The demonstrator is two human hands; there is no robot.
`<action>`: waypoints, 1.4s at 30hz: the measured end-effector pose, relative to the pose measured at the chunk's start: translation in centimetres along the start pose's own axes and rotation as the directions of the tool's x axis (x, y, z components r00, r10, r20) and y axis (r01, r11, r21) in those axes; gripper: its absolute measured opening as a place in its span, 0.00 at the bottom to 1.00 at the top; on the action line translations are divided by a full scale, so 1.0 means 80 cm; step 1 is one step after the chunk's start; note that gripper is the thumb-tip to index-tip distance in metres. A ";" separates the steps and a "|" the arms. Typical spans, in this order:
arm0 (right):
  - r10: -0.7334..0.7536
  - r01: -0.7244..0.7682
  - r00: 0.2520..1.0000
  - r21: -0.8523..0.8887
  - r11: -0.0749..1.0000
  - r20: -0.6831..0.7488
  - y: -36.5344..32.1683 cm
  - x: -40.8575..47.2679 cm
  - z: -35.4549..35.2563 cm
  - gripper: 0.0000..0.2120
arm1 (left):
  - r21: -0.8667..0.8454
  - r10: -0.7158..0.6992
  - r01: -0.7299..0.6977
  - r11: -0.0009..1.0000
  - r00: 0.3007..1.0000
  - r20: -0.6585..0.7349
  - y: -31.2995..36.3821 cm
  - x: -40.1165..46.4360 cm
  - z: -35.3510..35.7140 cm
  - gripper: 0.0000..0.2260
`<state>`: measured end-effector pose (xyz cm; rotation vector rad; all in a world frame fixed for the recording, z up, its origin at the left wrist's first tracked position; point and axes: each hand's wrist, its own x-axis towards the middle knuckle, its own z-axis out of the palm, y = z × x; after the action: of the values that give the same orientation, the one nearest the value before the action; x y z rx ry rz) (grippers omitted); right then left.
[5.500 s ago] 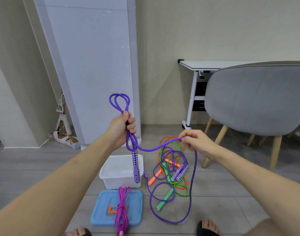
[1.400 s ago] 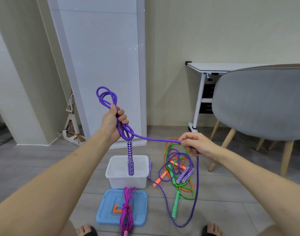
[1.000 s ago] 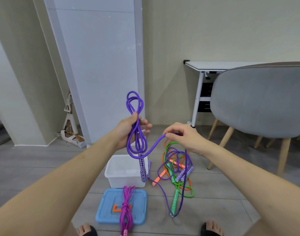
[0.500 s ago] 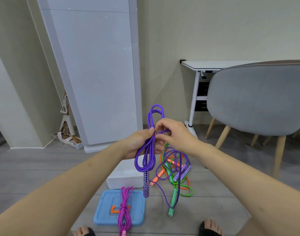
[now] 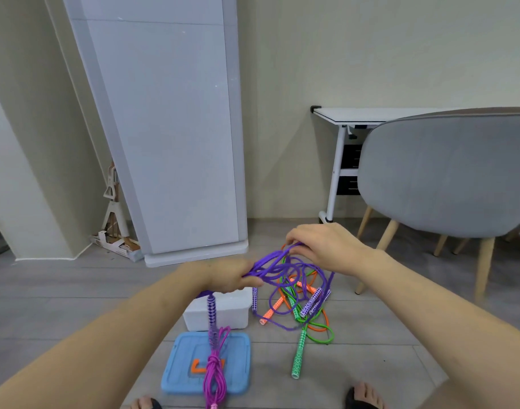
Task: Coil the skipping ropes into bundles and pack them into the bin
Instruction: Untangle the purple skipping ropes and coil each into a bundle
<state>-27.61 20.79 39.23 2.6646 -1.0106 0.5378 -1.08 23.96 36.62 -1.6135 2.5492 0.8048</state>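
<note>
– What have the hands got?
– The left hand (image 5: 229, 276) grips the coiled purple rope (image 5: 270, 262); the right hand (image 5: 320, 246) pinches its far loops, fingers curled.
– And the rest?
– One handle (image 5: 212, 315) dangles over the white bin (image 5: 223, 312) on the floor. A magenta bundle (image 5: 214, 376) lies on the blue lid (image 5: 179, 370), nearer; tangled ropes (image 5: 300, 305) lie right.

bin (image 5: 223, 315): top open, but left hand (image 5: 229, 276) and the dangling purple handle (image 5: 212, 314) hang over its mouth | right of bin: tangle of loose ropes (image 5: 297, 299) covers floor | front: blue lid (image 5: 205, 364) with magenta bundle (image 5: 214, 376) | far right: chair (image 5: 447, 178) legs, seemingly apart from the tangle | left of bin: bare floor
</note>
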 end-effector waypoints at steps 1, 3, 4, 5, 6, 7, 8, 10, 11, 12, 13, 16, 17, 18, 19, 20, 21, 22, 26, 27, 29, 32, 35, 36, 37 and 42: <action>0.019 -0.019 1.000 -0.018 1.000 -0.018 0.005 -0.003 0.003 0.10 | 0.050 -0.011 0.011 0.999 1.000 -0.006 -0.006 -0.002 0.002 0.15; 0.078 -0.081 0.993 -0.034 0.996 -0.088 0.016 -0.009 0.007 0.13 | 0.102 -0.038 0.043 0.994 0.998 -0.042 -0.017 -0.006 0.004 0.15; 0.124 -0.129 0.984 -0.027 0.991 -0.129 0.021 -0.012 0.008 0.14 | 0.113 -0.048 0.055 0.992 0.997 -0.059 -0.021 -0.008 0.005 0.15; 0.189 -0.191 0.967 0.006 0.982 -0.168 0.025 -0.015 0.009 0.15 | 0.107 -0.055 0.063 0.992 0.995 -0.078 -0.025 -0.010 0.007 0.15; 0.272 -0.264 0.940 0.066 0.962 -0.203 0.029 -0.016 0.009 0.15 | 0.070 -0.071 0.078 0.994 0.993 -0.098 -0.030 -0.011 0.009 0.15; 0.369 -0.342 0.900 0.148 0.928 -0.233 0.032 -0.017 0.010 0.14 | -0.023 -0.093 0.091 0.996 0.988 -0.125 -0.034 -0.010 0.011 0.15; 0.470 -0.414 0.847 0.248 0.876 -0.248 0.035 -0.017 0.010 0.13 | -0.190 -0.125 0.094 0.977 0.979 -0.159 -0.039 -0.008 0.013 0.15; 0.646 -0.494 0.733 0.485 0.721 -0.213 0.035 -0.015 0.012 0.14 | -0.571 -0.170 0.013 0.821 0.960 -0.222 -0.041 -0.004 0.012 0.13; 0.699 -0.493 0.692 0.590 0.640 -0.180 0.034 -0.013 0.014 0.13 | -0.689 -0.175 -0.058 0.722 0.949 -0.264 -0.038 -0.002 0.009 0.13; 0.727 -0.481 0.670 0.659 0.578 -0.150 0.031 -0.011 0.017 0.12 | -0.756 -0.185 -0.125 0.642 0.932 -0.312 -0.034 -0.001 0.005 0.13; 0.738 -0.473 0.662 0.691 0.546 -0.130 0.028 -0.007 0.019 0.09 | -0.798 -0.198 -0.187 0.573 0.913 -0.357 -0.026 -0.001 -0.001 0.13; 0.718 -0.467 0.690 0.702 0.538 -0.091 0.015 0.003 0.025 0.05 | -0.867 -0.258 -0.331 0.372 0.861 -0.439 -0.010 -0.001 -0.019 0.13; 0.699 -0.470 0.713 0.700 0.538 -0.058 0.011 0.005 0.027 0.07 | -0.877 -0.274 -0.367 0.312 0.848 -0.453 -0.007 -0.001 -0.025 0.13; 0.680 -0.477 0.733 0.693 0.541 -0.026 0.006 0.007 0.029 0.07 | -0.881 -0.294 -0.395 0.261 0.837 -0.462 -0.004 -0.001 -0.031 0.13; 0.666 -0.486 0.746 0.682 0.546 -0.001 0.003 0.008 0.031 0.07 | -0.883 -0.320 -0.418 0.213 0.824 -0.467 0.001 -0.001 -0.036 0.13; 0.655 -0.493 0.755 0.672 0.552 0.016 0.002 0.008 0.032 0.06 | -0.882 -0.347 -0.441 0.167 0.811 -0.471 0.004 -0.002 -0.042 0.13; 0.650 -0.499 0.759 0.667 0.553 0.029 0.002 0.008 0.034 0.07 | -0.877 -0.370 -0.464 0.122 0.799 -0.474 0.007 -0.003 -0.047 0.13; 0.649 -0.508 0.759 0.664 0.549 0.044 0.002 0.006 0.036 0.08 | -0.868 -0.389 -0.488 0.086 0.786 -0.480 0.009 -0.004 -0.051 0.13; 0.706 -0.559 0.702 0.687 0.465 0.094 0.008 0.004 0.039 0.09 | -0.866 -0.402 -0.496 0.072 0.780 -0.480 0.011 -0.006 -0.057 0.12; 0.731 -0.557 0.676 0.717 0.419 0.098 0.006 0.007 0.038 0.08 | -0.873 -0.396 -0.480 0.089 0.787 -0.473 0.012 -0.006 -0.055 0.12; 0.768 -0.510 0.629 0.809 0.292 0.119 -0.006 0.018 0.033 0.08 | -0.877 -0.376 -0.462 0.129 0.796 -0.475 0.016 -0.003 -0.048 0.12; 0.785 -0.414 0.597 0.902 0.122 0.168 -0.031 0.037 0.022 0.11 | -0.866 -0.335 -0.469 0.171 0.799 -0.499 0.028 0.002 -0.039 0.13; 0.751 -0.319 0.638 0.946 0.058 0.169 -0.056 0.047 0.014 0.15 | -0.853 -0.293 -0.486 0.190 0.801 -0.522 0.041 0.006 -0.034 0.12; 0.741 -0.300 0.654 0.952 0.066 0.154 -0.063 0.048 0.011 0.15 | -0.849 -0.278 -0.491 0.196 0.802 -0.529 0.044 0.007 -0.033 0.12; 0.734 -0.286 0.665 0.955 0.078 0.139 -0.070 0.049 0.010 0.14 | -0.845 -0.264 -0.494 0.203 0.804 -0.533 0.048 0.008 -0.031 0.12; 0.731 -0.267 0.677 0.954 0.136 0.085 -0.089 0.054 0.006 0.12 | -0.832 -0.216 -0.511 0.219 0.806 -0.551 0.056 0.015 -0.022 0.14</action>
<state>-19.67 23.31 39.98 2.5082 -1.9188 2.4509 -5.01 23.67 39.67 -1.9959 2.6105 2.8883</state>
